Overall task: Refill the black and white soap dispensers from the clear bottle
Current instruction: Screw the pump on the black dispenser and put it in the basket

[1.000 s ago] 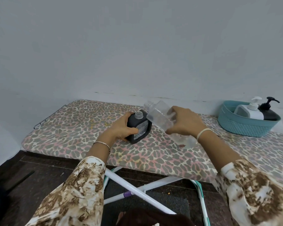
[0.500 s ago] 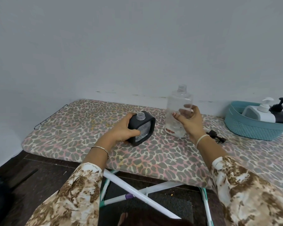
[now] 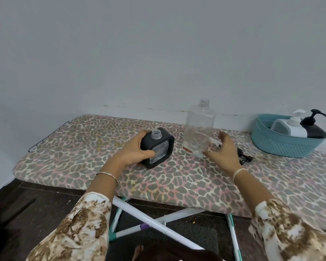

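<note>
My left hand (image 3: pixel 134 150) grips a square black soap dispenser (image 3: pixel 158 146) with its pump off and its clear neck open, tilted on the ironing board (image 3: pixel 79 140). The clear bottle (image 3: pixel 199 129) stands upright and uncapped just right of it. My right hand (image 3: pixel 224 150) hovers beside the bottle with fingers spread, no longer touching it. A black pump head (image 3: pixel 244 157) lies on the board behind my right hand. A white dispenser (image 3: pixel 292 127) and a black dispenser (image 3: pixel 313 129), both with pumps on, sit in a teal basket (image 3: pixel 282 146).
The leopard-print board runs along a pale wall. Its white crossed legs (image 3: pixel 154 223) stand on a dark floor below me. A wire rack (image 3: pixel 47 135) juts from the board's left end.
The right hand brought the clear bottle from a tilted pour over the black dispenser to upright on the board, then let go of it. The left hand kept its grip.
</note>
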`<state>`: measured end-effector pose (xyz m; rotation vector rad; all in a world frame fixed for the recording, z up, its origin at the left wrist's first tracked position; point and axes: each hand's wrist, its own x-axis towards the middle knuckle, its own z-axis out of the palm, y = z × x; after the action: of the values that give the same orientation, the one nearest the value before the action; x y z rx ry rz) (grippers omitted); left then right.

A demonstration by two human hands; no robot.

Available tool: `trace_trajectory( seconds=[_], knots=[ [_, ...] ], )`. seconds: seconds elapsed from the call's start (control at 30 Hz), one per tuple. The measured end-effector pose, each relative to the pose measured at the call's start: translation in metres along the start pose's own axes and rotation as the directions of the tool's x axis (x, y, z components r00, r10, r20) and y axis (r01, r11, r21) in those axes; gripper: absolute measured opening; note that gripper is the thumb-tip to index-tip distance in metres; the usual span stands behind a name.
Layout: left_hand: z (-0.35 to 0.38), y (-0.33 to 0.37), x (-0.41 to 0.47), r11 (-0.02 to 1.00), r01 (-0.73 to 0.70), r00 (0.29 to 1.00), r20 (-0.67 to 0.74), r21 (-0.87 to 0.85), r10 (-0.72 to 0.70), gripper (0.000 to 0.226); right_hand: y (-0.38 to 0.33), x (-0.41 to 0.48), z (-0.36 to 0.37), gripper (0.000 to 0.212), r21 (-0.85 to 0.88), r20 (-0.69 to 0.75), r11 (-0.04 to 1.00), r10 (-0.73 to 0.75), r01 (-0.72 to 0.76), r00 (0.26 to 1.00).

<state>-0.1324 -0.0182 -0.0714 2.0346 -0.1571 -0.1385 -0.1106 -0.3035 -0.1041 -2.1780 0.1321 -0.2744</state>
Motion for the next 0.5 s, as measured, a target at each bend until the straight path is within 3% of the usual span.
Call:
trace_trajectory(
  seconds=[0.13, 0.23, 0.37, 0.5],
  knots=[
    [0.008, -0.004, -0.001, 0.997, 0.025, 0.997, -0.072, -0.079, -0.030, 0.051, 0.028, -0.016, -0.024, 0.072, -0.330, -0.184, 0.944, -0.047, -0.017, 0.982],
    [0.016, -0.006, -0.004, 0.990, 0.043, 0.995, -0.080, -0.138, -0.054, 0.046, 0.043, -0.016, -0.032, 0.060, -0.392, -0.166, 0.917, 0.010, -0.075, 0.986],
    [0.025, -0.005, -0.008, 0.980, 0.038, 0.997, -0.062, -0.197, -0.051, 0.055, 0.050, -0.015, -0.033, 0.053, -0.444, -0.103, 0.890, 0.062, -0.102, 0.993],
    [0.030, -0.005, -0.011, 0.964, 0.039, 0.998, -0.029, -0.263, -0.049, 0.060, 0.053, -0.016, -0.032, 0.048, -0.627, -0.140, 0.771, 0.026, -0.109, 0.990]
  ],
)
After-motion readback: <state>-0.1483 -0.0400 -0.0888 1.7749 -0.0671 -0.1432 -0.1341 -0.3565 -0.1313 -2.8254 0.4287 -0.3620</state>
